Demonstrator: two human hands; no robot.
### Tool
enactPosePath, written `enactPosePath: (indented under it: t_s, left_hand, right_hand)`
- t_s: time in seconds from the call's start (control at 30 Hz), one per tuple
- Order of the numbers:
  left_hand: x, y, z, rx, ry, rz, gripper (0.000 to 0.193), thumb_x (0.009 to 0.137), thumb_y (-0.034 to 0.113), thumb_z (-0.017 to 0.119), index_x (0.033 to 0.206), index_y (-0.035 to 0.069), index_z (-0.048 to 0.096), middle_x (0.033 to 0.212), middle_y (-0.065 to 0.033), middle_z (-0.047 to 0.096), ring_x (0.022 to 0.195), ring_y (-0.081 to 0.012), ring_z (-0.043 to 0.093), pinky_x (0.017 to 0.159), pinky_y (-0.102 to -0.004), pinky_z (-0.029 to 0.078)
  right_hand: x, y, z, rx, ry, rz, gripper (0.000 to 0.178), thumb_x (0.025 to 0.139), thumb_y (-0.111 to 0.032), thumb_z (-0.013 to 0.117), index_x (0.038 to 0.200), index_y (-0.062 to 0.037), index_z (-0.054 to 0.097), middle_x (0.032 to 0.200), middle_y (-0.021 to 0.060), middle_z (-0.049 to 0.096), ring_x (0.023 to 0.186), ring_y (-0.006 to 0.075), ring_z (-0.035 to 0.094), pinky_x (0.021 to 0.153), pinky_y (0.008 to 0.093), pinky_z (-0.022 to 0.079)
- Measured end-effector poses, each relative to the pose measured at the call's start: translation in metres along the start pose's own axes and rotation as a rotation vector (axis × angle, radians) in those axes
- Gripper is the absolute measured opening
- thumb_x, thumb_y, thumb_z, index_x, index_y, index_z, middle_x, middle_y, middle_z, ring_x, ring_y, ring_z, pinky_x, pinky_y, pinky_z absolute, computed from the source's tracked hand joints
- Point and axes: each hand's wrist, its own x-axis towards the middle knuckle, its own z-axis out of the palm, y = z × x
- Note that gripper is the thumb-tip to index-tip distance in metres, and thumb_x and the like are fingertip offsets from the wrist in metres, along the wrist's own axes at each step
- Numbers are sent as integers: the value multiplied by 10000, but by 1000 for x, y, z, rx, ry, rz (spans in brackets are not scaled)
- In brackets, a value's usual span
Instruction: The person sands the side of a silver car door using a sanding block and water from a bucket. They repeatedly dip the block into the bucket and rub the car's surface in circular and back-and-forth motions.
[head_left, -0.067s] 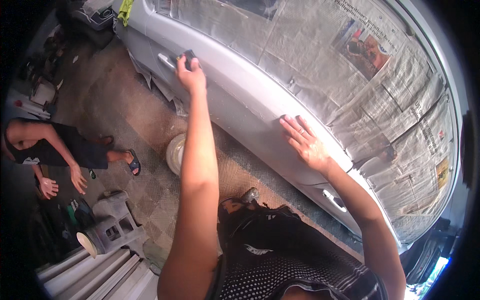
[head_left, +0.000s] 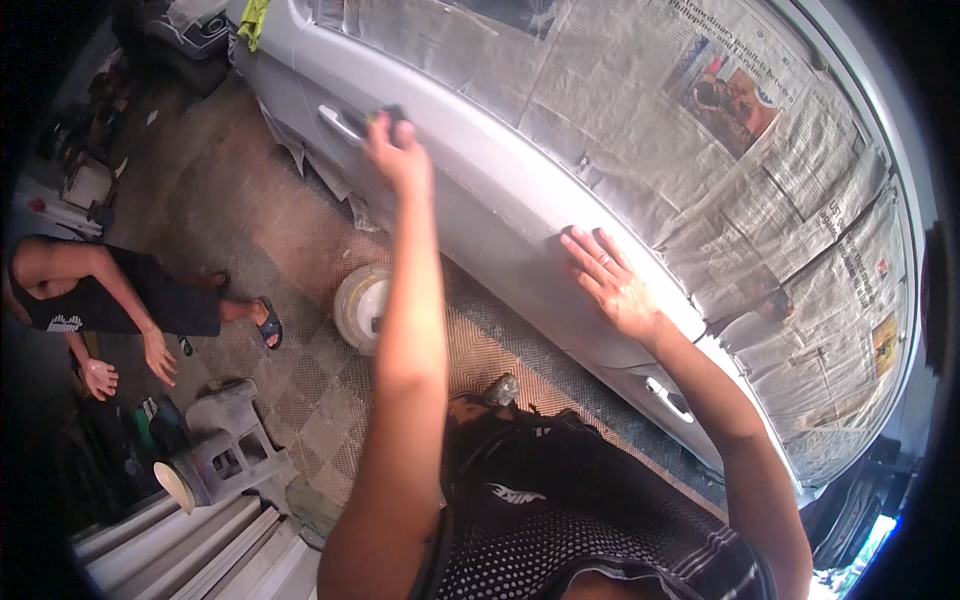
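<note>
My left hand (head_left: 402,165) is closed around a small dark block (head_left: 395,113), at the upper side of a pale grey car door (head_left: 480,200). Only part of the block shows past my fingers, and its face against the panel is hidden. A white door handle (head_left: 340,122) lies just left of that hand. Farther right along the same side of the car, my right hand (head_left: 615,285) rests flat on the panel with its fingers stretched out, holding nothing. A second white handle (head_left: 668,400) sits below my right forearm.
Newspaper sheets (head_left: 640,130) cover the car's windows. A round bucket (head_left: 362,310) stands on the floor beside my left forearm. At the left, another person (head_left: 130,290) has both hands apart. A grey step stool (head_left: 235,440) and long pale boards (head_left: 200,545) are at the lower left.
My left hand has slid a little to the right along the door with the dark block, away from the handle. My right hand stays where it was.
</note>
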Motion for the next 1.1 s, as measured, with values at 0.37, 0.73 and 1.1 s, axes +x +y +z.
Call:
enactPosePath:
  t_s: [0.37,0.73,1.1]
  left_hand:
    - [-21,15,4,44,24,37,412,1040,166,559,1401,-29,530,1340,-272,521,1210,-408,580,1068,-512,454]
    - [-45,4,25,51,112,207,346,1013,93,582,1343,-12,566,1292,-265,522,1176,-396,573,1009,-501,465]
    - [-149,6,39,-99,20,260,384,1009,110,569,1359,-42,527,1259,-235,524,1224,-387,555,1037,-513,454]
  right_hand:
    - [0,7,0,128,83,-1,341,786,-28,619,1115,51,662,1567,228,443,1505,379,370,1253,588,268]
    - [-9,8,5,162,124,16,428,699,6,652,1125,42,664,1559,224,458,1506,361,375,1257,581,268]
    - [-14,9,-2,160,127,60,403,702,-13,646,1100,31,691,1553,219,472,1497,353,398,1244,585,288]
